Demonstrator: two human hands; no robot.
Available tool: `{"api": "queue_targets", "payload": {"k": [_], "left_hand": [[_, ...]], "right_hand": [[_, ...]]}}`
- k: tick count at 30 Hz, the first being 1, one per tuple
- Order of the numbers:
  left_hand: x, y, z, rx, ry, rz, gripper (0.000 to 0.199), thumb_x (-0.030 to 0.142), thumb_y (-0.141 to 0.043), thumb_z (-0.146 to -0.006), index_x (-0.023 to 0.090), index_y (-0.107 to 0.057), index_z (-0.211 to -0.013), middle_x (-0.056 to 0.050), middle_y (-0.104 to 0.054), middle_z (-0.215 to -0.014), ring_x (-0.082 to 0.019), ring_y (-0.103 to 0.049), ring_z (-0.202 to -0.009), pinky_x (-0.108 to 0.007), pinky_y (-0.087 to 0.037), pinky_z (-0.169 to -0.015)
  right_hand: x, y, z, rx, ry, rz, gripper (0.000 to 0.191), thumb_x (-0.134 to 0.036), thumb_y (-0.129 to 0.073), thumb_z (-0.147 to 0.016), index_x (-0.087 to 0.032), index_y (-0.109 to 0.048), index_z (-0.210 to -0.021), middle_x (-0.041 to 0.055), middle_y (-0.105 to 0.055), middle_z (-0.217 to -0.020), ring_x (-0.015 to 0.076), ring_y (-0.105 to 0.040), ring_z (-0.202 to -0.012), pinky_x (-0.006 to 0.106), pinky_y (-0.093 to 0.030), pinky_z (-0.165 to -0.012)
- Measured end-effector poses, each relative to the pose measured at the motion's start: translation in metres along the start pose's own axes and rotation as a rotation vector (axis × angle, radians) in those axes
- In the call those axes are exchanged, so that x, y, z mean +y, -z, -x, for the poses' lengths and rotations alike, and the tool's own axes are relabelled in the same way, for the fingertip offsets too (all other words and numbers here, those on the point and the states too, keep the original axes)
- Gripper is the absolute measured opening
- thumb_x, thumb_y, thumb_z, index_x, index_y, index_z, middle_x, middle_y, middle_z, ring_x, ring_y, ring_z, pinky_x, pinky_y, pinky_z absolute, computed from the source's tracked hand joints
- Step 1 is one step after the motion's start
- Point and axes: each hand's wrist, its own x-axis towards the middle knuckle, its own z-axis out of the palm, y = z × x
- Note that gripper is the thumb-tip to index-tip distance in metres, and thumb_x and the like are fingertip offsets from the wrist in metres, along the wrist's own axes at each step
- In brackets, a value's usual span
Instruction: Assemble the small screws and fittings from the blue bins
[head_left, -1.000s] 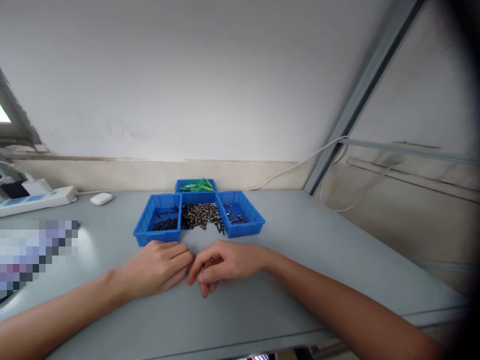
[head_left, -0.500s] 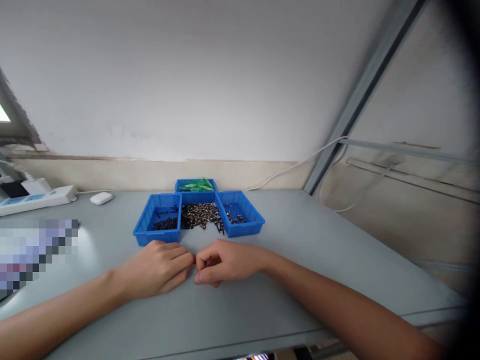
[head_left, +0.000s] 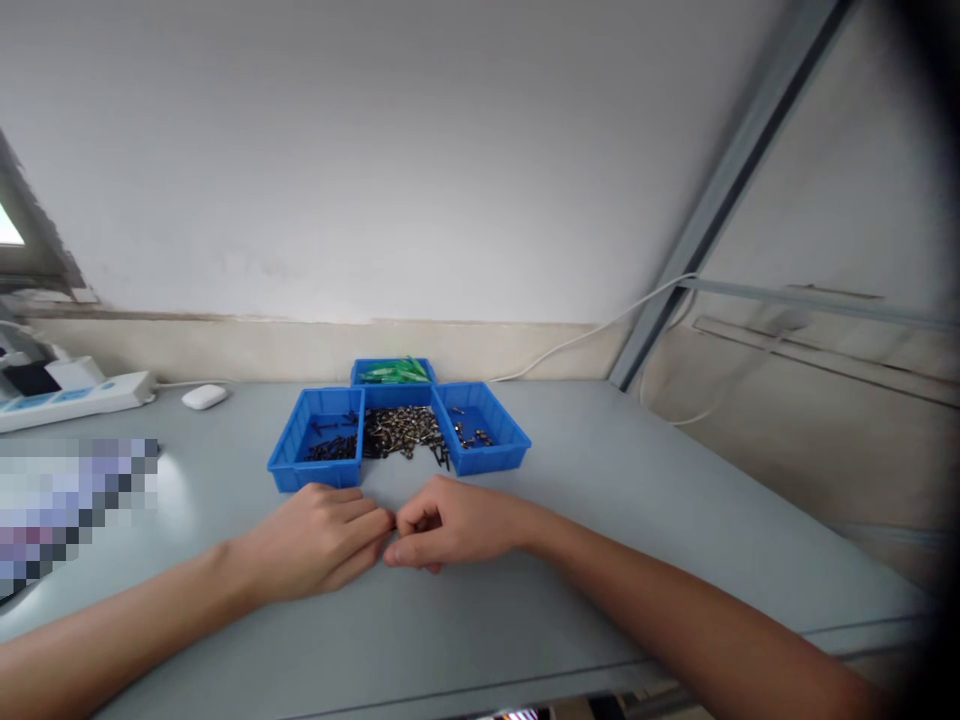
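left hand [head_left: 322,540], right hand [head_left: 465,520]: fingers curled, tips meeting; grasp hidden, cannot tell | parts [head_left: 405,428]: piled far of hands, between left bin [head_left: 315,476] and right bin [head_left: 491,461] | handling, judged: light fingertip pinch, wrists steady, low over table [head_left: 600,480]

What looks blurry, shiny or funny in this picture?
Head view: a dark blur covers the right edge, big squares hide something at the left, white glare shines on the table beside it, and the small metal pieces look too fuzzy to count.
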Motion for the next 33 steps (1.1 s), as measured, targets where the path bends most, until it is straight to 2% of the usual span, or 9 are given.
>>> {"api": "queue_targets", "payload": {"k": [8,13,17,24,28,33], "left_hand": [[-0.001,-0.002,0.002,-0.009,0.002,-0.008,0.032,0.023,-0.031,-0.098,0.017,-0.053,-0.076,-0.001,-0.056,-0.065,-0.013,-0.05,-0.056,-0.026,-0.037,-0.051],[-0.003,-0.004,0.004,-0.023,0.012,-0.011,0.029,0.022,-0.032,-0.097,0.017,-0.051,-0.075,0.0,-0.055,-0.065,-0.014,-0.049,-0.056,-0.027,-0.035,-0.051],[-0.006,-0.004,0.005,-0.02,0.043,-0.02,0.028,0.022,-0.032,-0.096,0.017,-0.051,-0.076,0.0,-0.054,-0.063,-0.014,-0.049,-0.055,-0.027,-0.035,-0.051],[-0.007,-0.006,0.006,0.02,0.104,-0.067,0.03,0.022,-0.031,-0.096,0.017,-0.054,-0.078,0.0,-0.055,-0.063,-0.014,-0.05,-0.052,-0.028,-0.034,-0.049],[-0.006,-0.004,0.006,0.016,0.139,-0.089,0.032,0.022,-0.029,-0.096,0.017,-0.053,-0.075,0.0,-0.054,-0.061,-0.014,-0.051,-0.052,-0.028,-0.035,-0.05],[-0.007,-0.005,0.006,0.011,0.154,-0.103,0.034,0.023,-0.028,-0.097,0.017,-0.052,-0.073,0.0,-0.053,-0.06,-0.014,-0.052,-0.051,-0.028,-0.035,-0.05]], "right_hand": [[0.002,0.0,0.0,-0.023,-0.01,-0.032,0.03,-0.043,-0.06,-0.08,-0.015,-0.061,-0.07,-0.004,-0.056,-0.06,0.0059,-0.047,-0.053,0.019,-0.035,-0.051],[0.001,0.002,0.0,-0.027,0.015,0.006,0.029,-0.043,-0.06,-0.08,-0.015,-0.06,-0.07,-0.0042,-0.056,-0.06,0.0059,-0.045,-0.052,0.019,-0.035,-0.05],[0.002,0.003,0.001,0.005,0.071,0.003,0.023,-0.04,-0.062,-0.08,-0.017,-0.06,-0.083,-0.0026,-0.059,-0.07,0.0087,-0.051,-0.062,0.02,-0.038,-0.056],[0.009,0.002,-0.002,0.158,0.147,-0.137,0.018,-0.028,-0.059,-0.082,-0.02,-0.047,-0.092,-0.0045,-0.053,-0.068,0.0103,-0.052,-0.063,0.023,-0.041,-0.058],[0.011,0.001,-0.004,0.292,0.161,-0.02,0.012,-0.022,-0.057,-0.081,-0.02,-0.048,-0.088,-0.0044,-0.053,-0.071,0.0097,-0.05,-0.063,0.022,-0.04,-0.058],[0.007,0.002,-0.003,0.333,0.184,0.07,0.01,-0.021,-0.06,-0.078,-0.019,-0.053,-0.085,-0.0036,-0.053,-0.073,0.0094,-0.05,-0.066,0.022,-0.042,-0.061]]}}
